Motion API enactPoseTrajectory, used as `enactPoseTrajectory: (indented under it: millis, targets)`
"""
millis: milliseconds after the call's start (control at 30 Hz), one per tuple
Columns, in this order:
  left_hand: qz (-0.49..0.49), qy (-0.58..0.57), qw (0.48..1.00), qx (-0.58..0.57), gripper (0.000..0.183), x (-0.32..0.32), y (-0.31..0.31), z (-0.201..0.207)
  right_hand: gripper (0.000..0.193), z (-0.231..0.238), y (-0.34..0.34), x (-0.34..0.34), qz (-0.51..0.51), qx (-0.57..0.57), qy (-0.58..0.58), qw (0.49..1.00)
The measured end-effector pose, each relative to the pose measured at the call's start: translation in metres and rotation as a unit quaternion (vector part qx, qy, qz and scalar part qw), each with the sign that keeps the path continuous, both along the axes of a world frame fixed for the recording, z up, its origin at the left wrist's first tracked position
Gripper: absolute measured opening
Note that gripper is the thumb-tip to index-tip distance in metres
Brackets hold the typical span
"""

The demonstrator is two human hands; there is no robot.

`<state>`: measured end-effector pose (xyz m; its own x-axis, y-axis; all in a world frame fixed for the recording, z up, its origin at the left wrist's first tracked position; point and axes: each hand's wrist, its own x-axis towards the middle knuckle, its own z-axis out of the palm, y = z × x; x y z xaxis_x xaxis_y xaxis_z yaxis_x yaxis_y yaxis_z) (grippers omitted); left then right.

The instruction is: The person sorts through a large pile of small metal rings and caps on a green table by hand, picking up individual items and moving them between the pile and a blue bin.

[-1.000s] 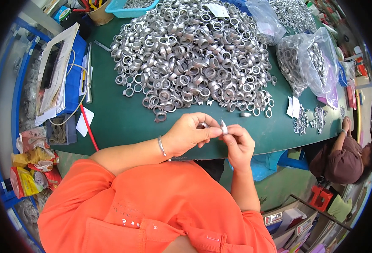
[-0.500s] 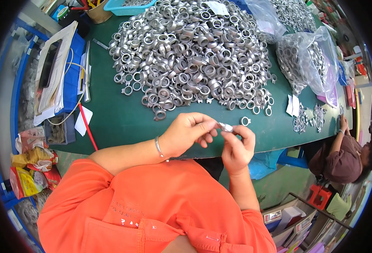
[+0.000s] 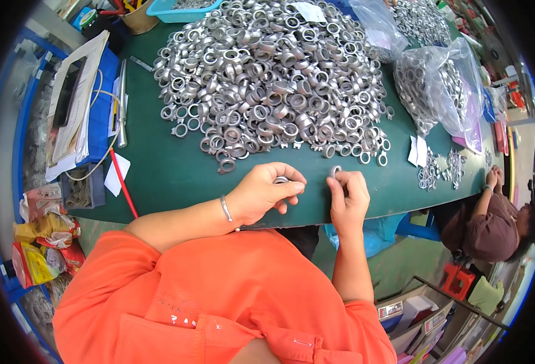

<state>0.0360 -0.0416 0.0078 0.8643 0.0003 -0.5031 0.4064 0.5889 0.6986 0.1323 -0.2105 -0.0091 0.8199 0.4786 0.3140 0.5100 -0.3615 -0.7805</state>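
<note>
Over the near part of the green table, my left hand (image 3: pixel 260 195) is curled round a grey metal ring (image 3: pixel 281 179), whose upper rim shows between the thumb and fingers. A short gap to the right, my right hand (image 3: pixel 350 195) pinches a second metal ring (image 3: pixel 335 170) between thumb and fingertips, held up on edge. The two hands are apart. Beyond them spreads a big heap of metal rings (image 3: pixel 273 85), many with a small lug on the side. Its nearest loose rings lie just past my fingers.
A plastic bag of metal parts (image 3: pixel 428 91) stands to the right, with small parts (image 3: pixel 430 173) and white paper nearby. On the left are a blue holder with papers (image 3: pixel 100 109) and a red rod (image 3: pixel 123 182). Another person (image 3: pixel 488 221) sits at the far right.
My hands have drawn apart from where they met. The lone ring that lay beside my right hand no longer shows on the table, and my right hand now holds a ring upright.
</note>
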Motion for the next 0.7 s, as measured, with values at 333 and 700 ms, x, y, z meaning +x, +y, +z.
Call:
enactPoseTrajectory:
  millis: [333,700]
  targets:
    - [-0.013,-0.074,0.983,0.166,0.013,-0.006,0.006,0.020,0.019,0.002,0.017,-0.021,0.175,0.157,0.029,0.972]
    - [0.009,-0.162,0.949,0.270,0.014,-0.010,0.005,0.013,0.023,0.011,0.017,-0.021,0.133,0.060,-0.231,0.962]
